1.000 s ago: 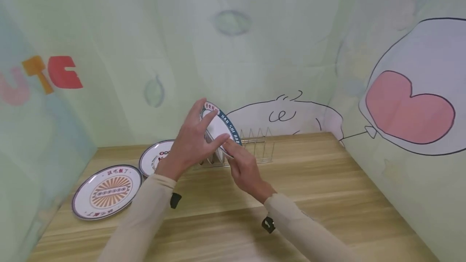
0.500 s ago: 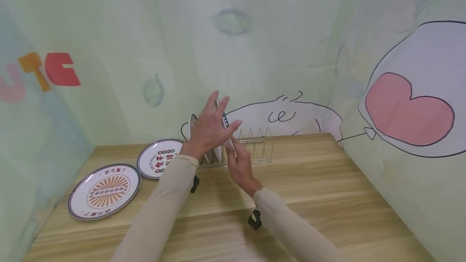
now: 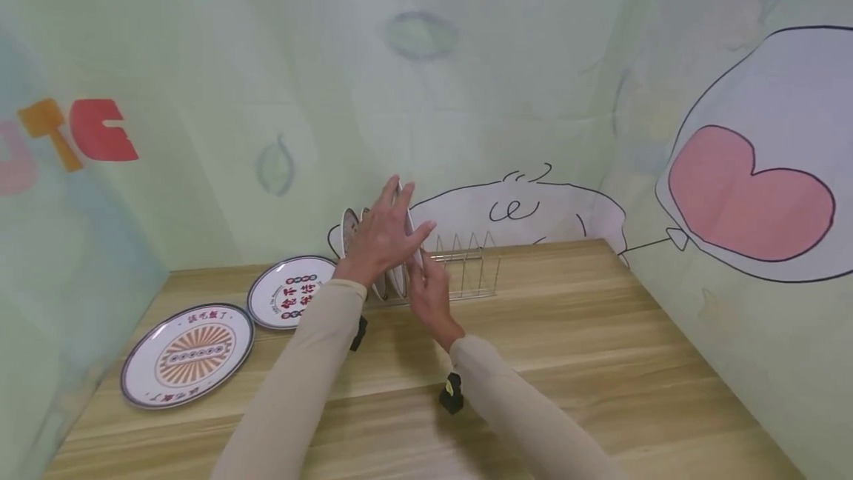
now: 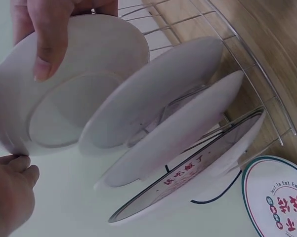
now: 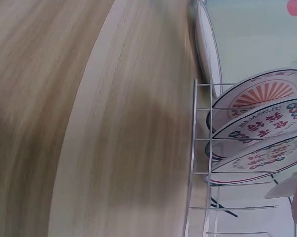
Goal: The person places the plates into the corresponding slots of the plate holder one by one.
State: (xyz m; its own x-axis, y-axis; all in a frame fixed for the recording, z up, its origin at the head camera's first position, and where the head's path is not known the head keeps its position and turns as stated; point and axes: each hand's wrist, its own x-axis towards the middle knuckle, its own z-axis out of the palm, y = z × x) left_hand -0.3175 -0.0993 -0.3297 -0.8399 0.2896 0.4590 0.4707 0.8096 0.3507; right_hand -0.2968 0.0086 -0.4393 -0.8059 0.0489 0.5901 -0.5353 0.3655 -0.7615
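Over the wire rack [image 3: 495, 293], both hands hold a white plate [image 4: 89, 59] nearly on edge; only a thin sliver of it shows in the head view. My left hand [image 3: 383, 235] grips the plate's upper rim, its thumb spread to the right. Lower down, my right hand [image 3: 429, 291] pinches the near rim, with a digit on the plate's pale underside in the left wrist view. Just left of it, three plates stand in the rack slots: one with orange rays [image 5: 264, 94], one with red characters [image 5: 262, 123], and a similar one [image 5: 262, 157] nearest the held plate.
Two printed plates lie flat on the wooden table [image 3: 566, 361] at the left: a larger one with orange rays [image 3: 193, 354] and a smaller one with red characters [image 3: 276, 295]. A printed curtain [image 3: 320, 95] hangs behind the rack.
The plate has turned from showing its blue-lettered face to edge-on and come down toward the rack. My left hand has shifted right, and my right hand slightly left.
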